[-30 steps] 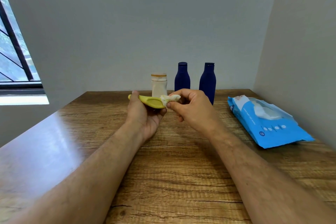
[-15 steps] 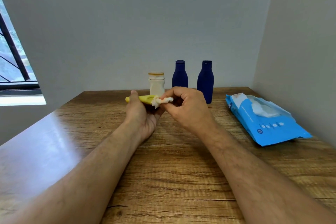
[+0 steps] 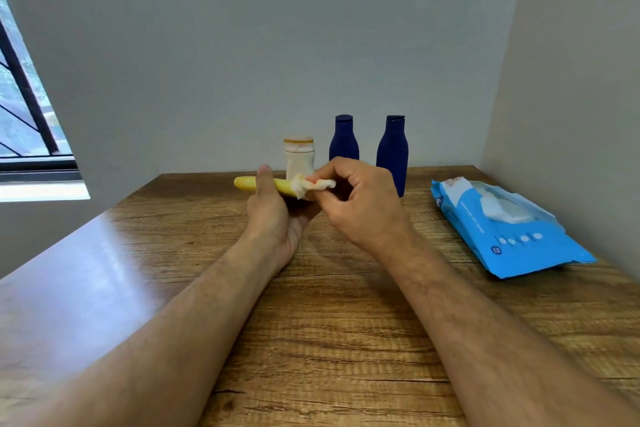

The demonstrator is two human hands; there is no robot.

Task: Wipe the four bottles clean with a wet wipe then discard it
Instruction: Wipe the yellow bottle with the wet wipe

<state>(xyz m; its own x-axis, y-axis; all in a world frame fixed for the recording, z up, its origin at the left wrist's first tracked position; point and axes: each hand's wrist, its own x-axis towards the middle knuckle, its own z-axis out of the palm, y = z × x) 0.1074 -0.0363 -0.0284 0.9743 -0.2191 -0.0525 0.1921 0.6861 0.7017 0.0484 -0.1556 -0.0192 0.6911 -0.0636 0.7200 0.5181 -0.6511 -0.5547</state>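
Wooden table (image 3: 311, 340) with cream bottle (image 3: 299, 159), two dark blue bottles (image 3: 392, 152), blue wipes pack (image 3: 509, 236).

Wooden table (image 3: 346, 340), brown grain running crosswise, glossy glare along its left side. Set in a corner: grey wall (image 3: 277, 45) behind, paler wall (image 3: 581, 97) at right. Window (image 3: 24, 121) at far left, dark frame, diagonal bars, greenery blurred beyond the glass.

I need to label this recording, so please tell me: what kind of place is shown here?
Probably a room in a home, in a bare corner. A wooden table stands against plain grey walls, a barred window is at the left, and toiletry-type bottles with a pack of wet wipes lie on the table.
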